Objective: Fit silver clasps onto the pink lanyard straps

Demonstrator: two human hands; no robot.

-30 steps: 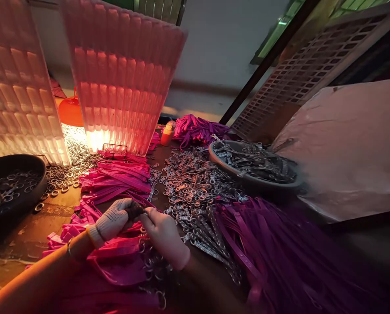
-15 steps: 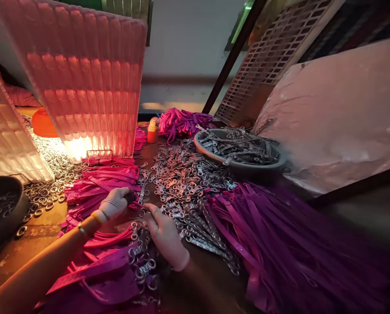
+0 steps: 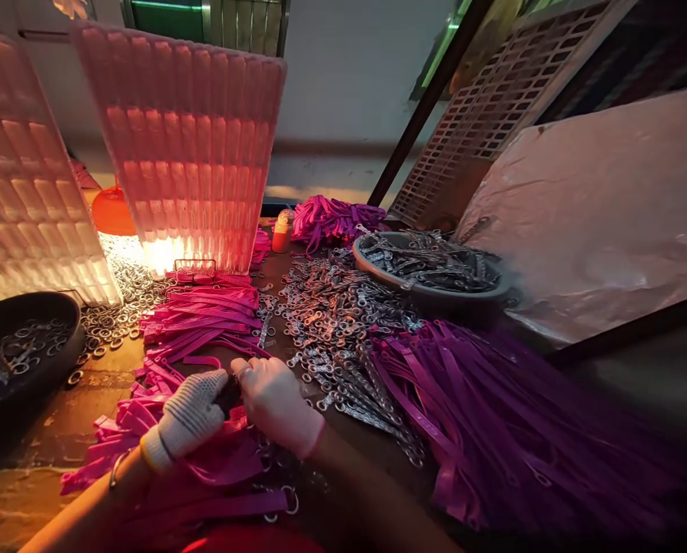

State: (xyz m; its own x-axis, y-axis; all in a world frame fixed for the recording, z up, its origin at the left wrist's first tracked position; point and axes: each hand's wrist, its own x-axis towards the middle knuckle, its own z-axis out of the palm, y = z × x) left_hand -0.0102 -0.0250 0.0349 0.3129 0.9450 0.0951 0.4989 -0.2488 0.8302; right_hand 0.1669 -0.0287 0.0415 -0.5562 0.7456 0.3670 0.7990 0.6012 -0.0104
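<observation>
My left hand [image 3: 189,413], in a knitted glove with dark fingertips, is closed over the pile of pink straps [image 3: 205,319]. My right hand [image 3: 279,403], in a pale thin glove, is closed against it. The fingers meet around a pink strap [image 3: 203,360], whose loop shows just behind them; the gripped part is mostly hidden. Below the hands, another strap carries a metal ring [image 3: 290,499] at its end. To the right of my right hand lies a heap of metal chain pieces with rings [image 3: 343,322].
Purple straps [image 3: 470,415] fan out at the right. A grey basin [image 3: 429,290] of chain pieces stands behind. At left are a black bowl [image 3: 70,338], loose rings [image 3: 104,326], an orange lamp [image 3: 113,211] and two upright ribbed panels [image 3: 190,146]. An orange-and-white bottle [image 3: 282,233] stands farther back.
My hands have come closer together and lower, with the right hand's fingers now folded in. The ringed strap ends beneath the hands have shifted. The view has swung slightly left.
</observation>
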